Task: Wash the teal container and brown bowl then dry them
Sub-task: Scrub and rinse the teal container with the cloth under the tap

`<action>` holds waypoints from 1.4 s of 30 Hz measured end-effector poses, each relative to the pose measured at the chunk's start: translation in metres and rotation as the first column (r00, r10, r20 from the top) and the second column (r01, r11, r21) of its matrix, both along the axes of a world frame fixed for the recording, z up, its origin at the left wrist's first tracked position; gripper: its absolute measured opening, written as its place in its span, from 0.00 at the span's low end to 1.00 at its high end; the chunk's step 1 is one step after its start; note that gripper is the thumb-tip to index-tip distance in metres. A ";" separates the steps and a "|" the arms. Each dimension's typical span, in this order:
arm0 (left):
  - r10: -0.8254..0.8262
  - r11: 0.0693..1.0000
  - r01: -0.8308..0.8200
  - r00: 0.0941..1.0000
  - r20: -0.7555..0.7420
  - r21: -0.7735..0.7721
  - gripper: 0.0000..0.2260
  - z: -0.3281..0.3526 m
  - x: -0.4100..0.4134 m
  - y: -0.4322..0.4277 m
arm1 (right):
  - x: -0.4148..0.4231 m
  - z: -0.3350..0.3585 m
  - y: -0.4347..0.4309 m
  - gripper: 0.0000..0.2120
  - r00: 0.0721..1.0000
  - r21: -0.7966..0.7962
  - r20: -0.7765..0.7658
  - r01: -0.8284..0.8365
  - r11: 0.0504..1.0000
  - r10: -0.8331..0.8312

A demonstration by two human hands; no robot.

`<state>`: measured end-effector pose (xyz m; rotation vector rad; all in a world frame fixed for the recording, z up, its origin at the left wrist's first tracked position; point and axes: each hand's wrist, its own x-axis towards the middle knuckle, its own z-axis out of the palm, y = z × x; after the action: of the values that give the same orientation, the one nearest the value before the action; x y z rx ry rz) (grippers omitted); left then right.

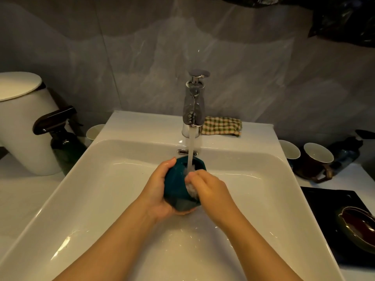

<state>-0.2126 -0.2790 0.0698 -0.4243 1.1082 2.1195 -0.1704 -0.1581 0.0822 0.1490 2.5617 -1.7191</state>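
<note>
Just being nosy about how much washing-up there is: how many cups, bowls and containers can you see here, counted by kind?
Cups: 3 (white cup at left, white cup at right, brown mug)
Bowls: 1 (brown bowl)
Containers: 1 (teal container)
Total: 5

both bare forearms reach forward from below and meet in the middle. the left hand [160, 189] cups the teal container [177, 186] from the side, fingers curled round it. the right hand [211, 189] bends its fingers into the container's mouth, tips hidden.
</note>
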 end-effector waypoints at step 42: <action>0.141 0.988 -0.135 0.987 -0.077 0.075 0.20 0.003 -0.003 0.004 | -0.002 0.006 -0.001 0.19 0.984 0.265 0.030 -0.176 0.948 0.174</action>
<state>-0.2153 -0.2749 0.0724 -0.3941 1.0736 2.3080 -0.1722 -0.1591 0.0883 -0.0623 2.6972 -1.3076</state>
